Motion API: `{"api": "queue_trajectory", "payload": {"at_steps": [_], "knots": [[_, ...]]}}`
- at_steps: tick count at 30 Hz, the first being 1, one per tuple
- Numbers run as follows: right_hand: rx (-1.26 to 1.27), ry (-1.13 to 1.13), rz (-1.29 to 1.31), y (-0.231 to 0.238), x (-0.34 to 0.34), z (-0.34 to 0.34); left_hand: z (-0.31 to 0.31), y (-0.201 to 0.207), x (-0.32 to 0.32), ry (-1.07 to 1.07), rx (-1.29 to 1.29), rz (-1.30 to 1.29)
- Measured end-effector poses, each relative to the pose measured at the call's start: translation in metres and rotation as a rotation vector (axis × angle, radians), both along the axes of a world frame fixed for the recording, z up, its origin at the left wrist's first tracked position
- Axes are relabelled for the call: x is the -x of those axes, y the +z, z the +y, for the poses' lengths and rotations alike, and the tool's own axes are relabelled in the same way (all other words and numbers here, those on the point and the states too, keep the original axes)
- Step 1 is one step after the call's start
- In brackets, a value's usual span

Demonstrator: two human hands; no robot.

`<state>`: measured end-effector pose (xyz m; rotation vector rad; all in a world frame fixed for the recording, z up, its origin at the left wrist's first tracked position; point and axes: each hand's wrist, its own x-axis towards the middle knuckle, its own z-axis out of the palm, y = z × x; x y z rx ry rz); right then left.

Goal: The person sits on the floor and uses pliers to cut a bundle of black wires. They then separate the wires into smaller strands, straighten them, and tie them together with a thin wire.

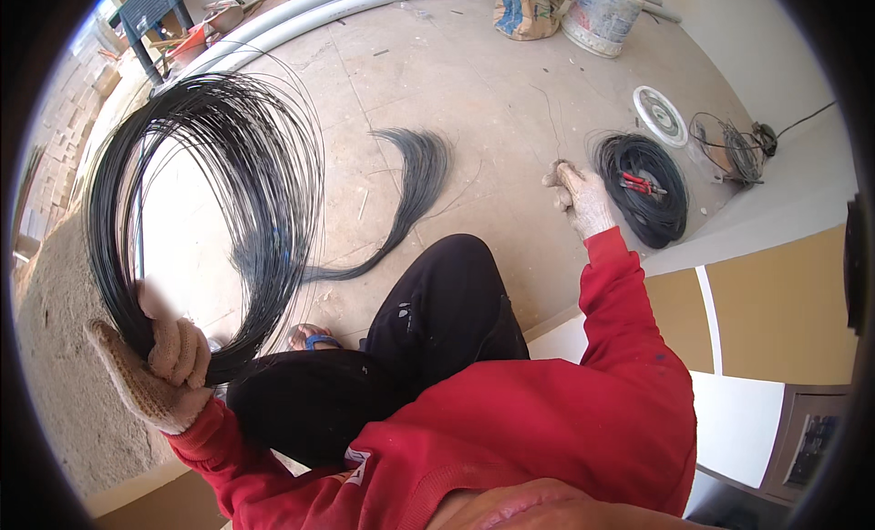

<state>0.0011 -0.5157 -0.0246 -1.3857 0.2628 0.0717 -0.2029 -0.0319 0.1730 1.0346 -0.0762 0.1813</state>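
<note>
A large loose coil of thin black wire [114, 197] stands raised at the left, its strands fanning out to the right. My left hand [159, 366], in a knitted glove, is closed round the bottom of this coil. Farther right, my gloved right hand [579, 191] is pinched on a thin wire strand [550, 115] that runs up and away from the fingers. Just right of that hand lies a smaller wound coil of black wire [670, 216], with red-handled pliers [641, 184] on top. A curved bundle of cut wires [421, 170] rests on the floor between my hands.
Long grey pipes [319, 9] lie along the far left. A stained bucket [602, 20] and a sack [531, 10] stand at the far side. Near the right wall are a white round reel [660, 116] and a tangle of wire [743, 156]. Rough ground [59, 348] borders the tiled floor at left.
</note>
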Motion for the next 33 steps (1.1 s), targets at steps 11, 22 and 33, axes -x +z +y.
{"api": "queue_trajectory", "payload": {"at_steps": [11, 22, 33], "knots": [[0.324, 0.402, -0.191, 0.081, 0.17, 0.141, -0.06, -0.072, 0.051, 0.018, 0.198, 0.27], [0.151, 0.799, -0.231, 0.092, 0.183, 0.263, -0.054, -0.142, 0.073, -0.354, 0.539, 0.27], [0.699, 0.825, -0.835, 0.102, 0.166, 0.237, -0.079, -0.104, 0.061, 0.2, -0.452, 0.332]]}}
